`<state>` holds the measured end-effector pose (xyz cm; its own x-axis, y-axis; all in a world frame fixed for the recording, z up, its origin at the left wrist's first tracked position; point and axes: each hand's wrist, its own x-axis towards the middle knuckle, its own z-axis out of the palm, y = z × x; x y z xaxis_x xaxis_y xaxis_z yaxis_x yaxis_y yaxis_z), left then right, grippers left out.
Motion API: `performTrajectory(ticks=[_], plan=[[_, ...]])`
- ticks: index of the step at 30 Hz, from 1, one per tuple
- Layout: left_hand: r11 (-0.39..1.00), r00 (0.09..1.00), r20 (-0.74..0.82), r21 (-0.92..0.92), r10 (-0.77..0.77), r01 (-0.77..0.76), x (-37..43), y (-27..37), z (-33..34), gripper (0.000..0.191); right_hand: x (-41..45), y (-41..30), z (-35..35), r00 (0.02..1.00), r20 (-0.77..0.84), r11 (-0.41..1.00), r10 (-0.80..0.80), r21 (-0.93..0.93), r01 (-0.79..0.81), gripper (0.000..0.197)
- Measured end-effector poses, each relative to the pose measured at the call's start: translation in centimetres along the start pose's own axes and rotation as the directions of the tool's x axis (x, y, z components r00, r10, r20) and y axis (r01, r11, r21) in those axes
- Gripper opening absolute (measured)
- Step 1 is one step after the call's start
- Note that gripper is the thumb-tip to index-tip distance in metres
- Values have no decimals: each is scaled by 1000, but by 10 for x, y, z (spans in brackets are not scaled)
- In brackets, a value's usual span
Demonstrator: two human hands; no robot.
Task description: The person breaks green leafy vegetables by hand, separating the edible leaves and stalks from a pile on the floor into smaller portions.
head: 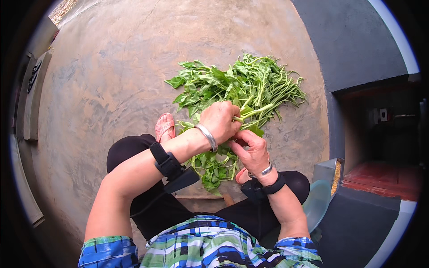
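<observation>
My left hand (219, 122), with a silver bangle at the wrist, grips a small bunch of leafy green stems (256, 111). The pale cut ends point up and right. Just below it, my right hand (253, 152) has its thumb and fingertips drawn in against the underside of the left hand. What lies between those fingertips is hidden. Beyond both hands, a large heap of leafy greens (231, 82) lies on the concrete floor, its thin stems fanned to the right. A smaller pile of picked leaves (214, 171) sits between my feet, partly covered by my arms.
A translucent bluish plastic basin (317, 204) stands beside my right knee. Behind it, a grey metal scoop-like container (330, 176) holds yellow grain by a doorway with a red sill (378, 181). Dark sandals (34, 76) lie on a ledge at far left. Black devices are strapped to both forearms.
</observation>
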<state>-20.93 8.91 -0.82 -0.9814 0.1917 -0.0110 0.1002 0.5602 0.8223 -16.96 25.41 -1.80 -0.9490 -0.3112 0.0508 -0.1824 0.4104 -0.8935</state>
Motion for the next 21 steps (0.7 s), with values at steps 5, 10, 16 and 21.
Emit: performTrajectory(ticks=[5, 10, 16, 21], plan=[[932, 917, 390, -293, -88, 214, 4, -2, -16, 16, 16, 3, -37, 909, -169, 858, 381, 432, -279, 28], [906, 776, 629, -306, -38, 293, 3, 9, -18, 16, 17, 3, -34, 926, 33, 602, 376, 751, -271, 26], [867, 758, 651, -353, -42, 351, 0, 6, -17, 18, 21, 7, -29, 926, 83, 479, 368, 837, -266, 15], [820, 847, 531, -473, -24, 321, -3, 5, -21, 20, 23, 2, -18, 940, -148, 646, 307, 758, -91, 15]])
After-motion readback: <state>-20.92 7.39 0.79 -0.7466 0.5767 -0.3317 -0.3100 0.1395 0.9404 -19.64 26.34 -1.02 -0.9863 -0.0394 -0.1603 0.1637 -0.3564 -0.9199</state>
